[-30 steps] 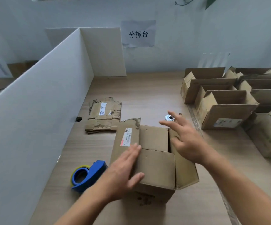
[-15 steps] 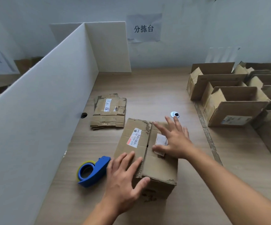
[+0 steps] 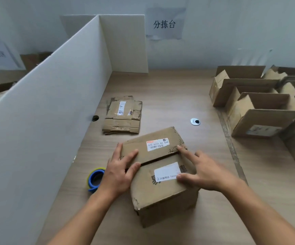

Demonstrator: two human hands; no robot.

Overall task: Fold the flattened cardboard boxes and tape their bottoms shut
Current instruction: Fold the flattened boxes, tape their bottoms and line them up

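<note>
Cardboard box (image 3: 161, 191) stands at the lower centre of the frame, its flaps folded shut and the seam untaped. Left hand (image 3: 120, 172) and right hand (image 3: 208, 172) lie flat on the flaps with fingers spread, pressing and not pinching. The box looks light, worn and springy. I judge one palm should press across the seam while the other takes the tape dispenser (image 3: 95, 179), just left of it.

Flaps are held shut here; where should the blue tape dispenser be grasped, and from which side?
Likely its blue body, taken from above on the box side. The tape dispenser lies flat between the box and the white partition, so the partition side is tighter, and the left hand is right beside it. Any handle is hidden behind that hand.
</note>
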